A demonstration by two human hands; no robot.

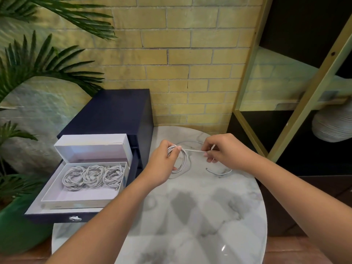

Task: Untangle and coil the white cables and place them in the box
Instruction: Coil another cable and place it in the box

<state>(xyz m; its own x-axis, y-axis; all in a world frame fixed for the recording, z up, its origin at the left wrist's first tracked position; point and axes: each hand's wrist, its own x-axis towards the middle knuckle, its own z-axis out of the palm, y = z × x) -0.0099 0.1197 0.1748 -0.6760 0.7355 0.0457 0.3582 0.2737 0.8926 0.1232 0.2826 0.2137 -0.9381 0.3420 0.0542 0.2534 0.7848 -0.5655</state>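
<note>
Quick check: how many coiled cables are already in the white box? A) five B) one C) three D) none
C: three coiled cables lie side by side in the white box; a fourth cable is gripped by the left hand and pinched by the right hand.

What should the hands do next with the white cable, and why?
Probably wind the loose tail around the coil. The left hand grips the coil, and the right hand pinches the loose tail leading off it, so this cable isn't fully coiled yet. Only then should it join the three coils in the box.
</note>
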